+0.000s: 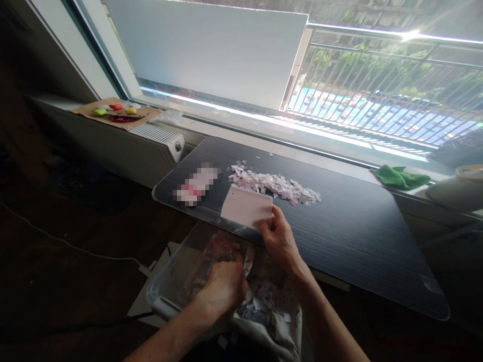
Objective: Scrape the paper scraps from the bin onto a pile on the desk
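My right hand (282, 240) grips a thin white rectangular plate (245, 207) by its right end, thumb on the near side. The plate has a small hole in one corner and rests low against the tabletop near its front edge. Just beyond it lies a long pile of paper scraps (279, 185). My left hand (228, 281) is closed over the clear plastic bin (166, 286) below the table edge. What its fingers hold there is hidden. Inside the bin, more paper scraps (262, 301) lie on a pale cloth (260, 332).
A blurred-out pinkish item (196, 185) lies on the dark table (350, 221) at left. On the sill are a green cloth (400, 177), a pot (458, 188) and a brown board (88, 110) with colourful objects. A white cable (75, 250) crosses the floor.
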{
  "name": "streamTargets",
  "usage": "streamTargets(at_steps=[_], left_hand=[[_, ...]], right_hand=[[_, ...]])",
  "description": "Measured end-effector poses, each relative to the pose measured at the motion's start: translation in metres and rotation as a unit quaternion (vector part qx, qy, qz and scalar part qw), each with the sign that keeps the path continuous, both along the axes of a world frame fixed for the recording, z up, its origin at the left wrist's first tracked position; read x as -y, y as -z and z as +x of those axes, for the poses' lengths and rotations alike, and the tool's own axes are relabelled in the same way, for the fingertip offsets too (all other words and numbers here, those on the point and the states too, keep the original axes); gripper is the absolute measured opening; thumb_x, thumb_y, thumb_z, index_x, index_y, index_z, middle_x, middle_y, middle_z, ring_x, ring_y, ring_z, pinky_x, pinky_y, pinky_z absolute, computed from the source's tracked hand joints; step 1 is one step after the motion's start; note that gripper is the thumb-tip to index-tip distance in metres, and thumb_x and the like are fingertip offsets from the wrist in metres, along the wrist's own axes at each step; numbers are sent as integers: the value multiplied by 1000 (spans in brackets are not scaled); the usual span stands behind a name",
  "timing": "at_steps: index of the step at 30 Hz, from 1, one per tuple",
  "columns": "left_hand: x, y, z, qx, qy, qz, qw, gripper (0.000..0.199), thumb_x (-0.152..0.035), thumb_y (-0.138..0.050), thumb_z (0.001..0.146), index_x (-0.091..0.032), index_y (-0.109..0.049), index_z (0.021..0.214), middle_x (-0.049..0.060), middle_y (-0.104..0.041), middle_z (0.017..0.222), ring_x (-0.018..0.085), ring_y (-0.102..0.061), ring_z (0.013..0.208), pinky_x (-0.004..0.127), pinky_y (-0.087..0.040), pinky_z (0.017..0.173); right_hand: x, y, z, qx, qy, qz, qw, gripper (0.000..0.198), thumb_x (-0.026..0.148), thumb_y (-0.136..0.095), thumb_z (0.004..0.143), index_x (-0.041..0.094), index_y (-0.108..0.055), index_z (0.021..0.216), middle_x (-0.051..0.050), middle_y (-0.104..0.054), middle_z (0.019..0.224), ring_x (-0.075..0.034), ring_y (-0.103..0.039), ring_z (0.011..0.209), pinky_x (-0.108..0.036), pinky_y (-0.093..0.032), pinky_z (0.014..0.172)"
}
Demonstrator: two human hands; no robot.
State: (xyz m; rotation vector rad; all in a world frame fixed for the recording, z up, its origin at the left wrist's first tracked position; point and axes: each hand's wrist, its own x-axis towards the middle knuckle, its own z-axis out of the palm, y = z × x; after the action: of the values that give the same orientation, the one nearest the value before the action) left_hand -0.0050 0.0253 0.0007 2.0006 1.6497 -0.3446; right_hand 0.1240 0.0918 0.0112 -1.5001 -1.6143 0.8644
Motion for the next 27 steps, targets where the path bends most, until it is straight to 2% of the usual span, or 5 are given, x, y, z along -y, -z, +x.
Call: streamTargets(at_steps=[6, 12, 17, 23, 27], left_hand=[[1, -3, -1, 10, -7, 9, 1000, 65, -20, -44, 69, -4, -26, 129, 13, -66, 78, 26, -62, 77, 32, -46, 66], [1, 3, -2, 6, -4, 4, 1000, 67, -25, -45, 70, -5, -23, 130, 13, -66, 81, 26, -61, 79, 32, -46, 67], [0, 3, -2, 3, -9, -3, 1000, 66, -21, -44, 69, -6, -25, 130, 14, -65, 82, 26, -61, 80, 33, -45, 68], [0, 3, -2, 6, -2, -2, 1000, 69, -20, -43, 68, -5, -19, 131, 13, -65, 81, 25, -61, 80, 32, -45, 68], [1, 4, -2, -2, 5, -6, 1000, 56, -24, -41, 70, -8, -33, 123, 13, -65, 83, 24, -61, 80, 33, -45, 69]], right_hand=[[0, -1, 1, 17, -30, -8, 999, 29, 24, -44, 73, 21, -46, 102, 1, -57, 71, -12, -49, 59, -23, -38, 57], [5, -2, 16, 7, 42, 11, 999, 28, 24, -44, 74, 21, -45, 102, 1, -58, 75, -12, -50, 60, -23, -38, 59], [8, 0, 17, 8, -2, -11, 1000, 26, 24, -46, 74, 21, -46, 99, 1, -58, 73, -12, -50, 60, -22, -38, 57], [8, 0, 13, 3, 22, -1, 1000, 27, 24, -45, 74, 21, -45, 101, 1, -58, 75, -12, -50, 61, -23, -39, 59], [14, -5, 14, -15, -21, -19, 1000, 26, 24, -46, 74, 21, -47, 99, 1, -58, 73, -11, -50, 60, -22, -39, 58]])
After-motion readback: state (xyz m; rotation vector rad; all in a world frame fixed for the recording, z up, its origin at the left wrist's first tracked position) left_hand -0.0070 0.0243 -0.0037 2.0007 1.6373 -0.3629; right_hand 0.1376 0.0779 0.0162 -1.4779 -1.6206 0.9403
